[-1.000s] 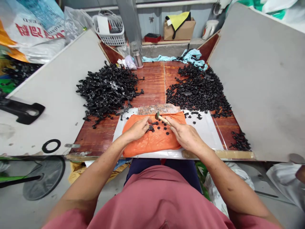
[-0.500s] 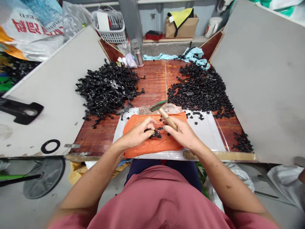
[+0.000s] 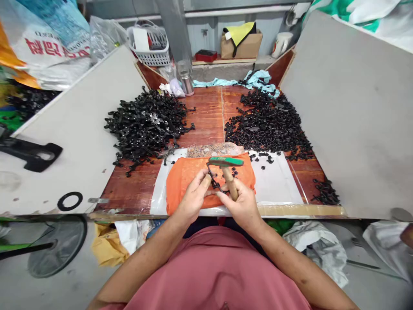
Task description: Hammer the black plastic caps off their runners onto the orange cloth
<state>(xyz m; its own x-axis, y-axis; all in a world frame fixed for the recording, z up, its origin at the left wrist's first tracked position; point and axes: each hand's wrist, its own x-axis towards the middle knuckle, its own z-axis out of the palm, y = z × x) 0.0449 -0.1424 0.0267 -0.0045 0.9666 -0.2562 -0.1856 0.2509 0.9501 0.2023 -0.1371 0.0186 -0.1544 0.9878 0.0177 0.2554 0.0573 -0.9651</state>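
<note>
My right hand [image 3: 241, 206] is closed round the wooden handle of a small hammer [image 3: 226, 165] whose green head points up and sideways. My left hand [image 3: 192, 197] pinches a small black plastic part [image 3: 213, 181], and the right fingertips touch that same part. Both hands hover over the near edge of an orange cloth [image 3: 183, 178] that lies on a white sheet [image 3: 277, 181]. A few loose black pieces [image 3: 234, 173] lie on the cloth behind the hammer.
Two heaps of black plastic parts sit on the wooden table: long pieces at left [image 3: 146, 122], small round ones at right [image 3: 269, 125]. Grey boards [image 3: 348, 112] flank both sides. A metal flask [image 3: 186, 82], a white basket [image 3: 151, 43] and a cardboard box [image 3: 241, 43] stand at the back.
Both hands have drawn back toward me and lifted off the cloth with a black part between them. The hammer has swung upright, its green head now raised.
</note>
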